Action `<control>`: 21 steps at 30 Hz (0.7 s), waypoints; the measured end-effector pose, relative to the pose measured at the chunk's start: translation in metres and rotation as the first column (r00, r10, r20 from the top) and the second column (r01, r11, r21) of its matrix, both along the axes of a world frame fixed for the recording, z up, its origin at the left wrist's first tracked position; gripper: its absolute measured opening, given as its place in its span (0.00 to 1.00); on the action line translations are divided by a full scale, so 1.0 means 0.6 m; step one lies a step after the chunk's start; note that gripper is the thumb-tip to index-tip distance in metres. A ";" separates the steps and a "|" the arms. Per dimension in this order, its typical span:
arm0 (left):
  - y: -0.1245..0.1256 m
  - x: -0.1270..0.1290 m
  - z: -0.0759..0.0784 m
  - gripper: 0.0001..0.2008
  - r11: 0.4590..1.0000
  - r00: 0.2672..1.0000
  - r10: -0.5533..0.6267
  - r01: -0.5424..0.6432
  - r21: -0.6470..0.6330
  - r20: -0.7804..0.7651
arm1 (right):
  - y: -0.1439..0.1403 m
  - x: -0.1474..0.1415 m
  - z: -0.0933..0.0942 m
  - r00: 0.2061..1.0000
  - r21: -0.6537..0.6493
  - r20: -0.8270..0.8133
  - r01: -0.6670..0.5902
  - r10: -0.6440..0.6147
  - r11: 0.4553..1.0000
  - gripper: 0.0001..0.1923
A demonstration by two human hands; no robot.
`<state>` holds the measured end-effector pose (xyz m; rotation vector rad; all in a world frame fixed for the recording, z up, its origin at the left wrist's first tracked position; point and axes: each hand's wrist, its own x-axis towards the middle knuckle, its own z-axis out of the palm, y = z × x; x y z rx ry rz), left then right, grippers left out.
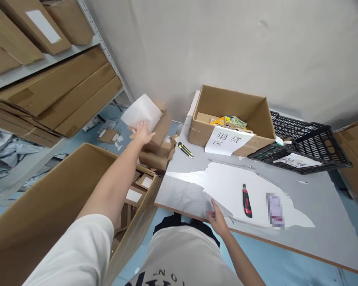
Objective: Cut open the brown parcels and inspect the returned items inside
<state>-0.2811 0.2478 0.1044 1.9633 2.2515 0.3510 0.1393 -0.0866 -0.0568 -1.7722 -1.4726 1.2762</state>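
Note:
My left hand point(142, 133) reaches out past the table's left end, its fingers spread against a white sheet of what looks like packing foam point(143, 110). Behind and below that sheet is an opened cardboard box point(161, 129). My right hand point(218, 220) hangs at the table's front edge with fingers apart and nothing in them. To its right, a red and black utility knife point(247, 201) lies on white paper point(226, 182). A yellow and black utility knife point(185, 150) rests near the table's left edge.
On the grey table point(181, 190) stand a labelled cardboard box point(235, 103) holding small packages and a black plastic crate point(313, 139). A large carton point(86, 159) with small boxes stands at my left, below shelves point(74, 47) of cartons. A blurred purple item point(275, 210) lies at right.

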 end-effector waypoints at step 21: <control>-0.540 -0.174 -0.078 0.35 0.776 0.731 0.576 -0.629 0.036 0.366 | 0.328 -0.200 0.057 0.951 0.469 -0.045 -0.250 0.306 0.847 0.38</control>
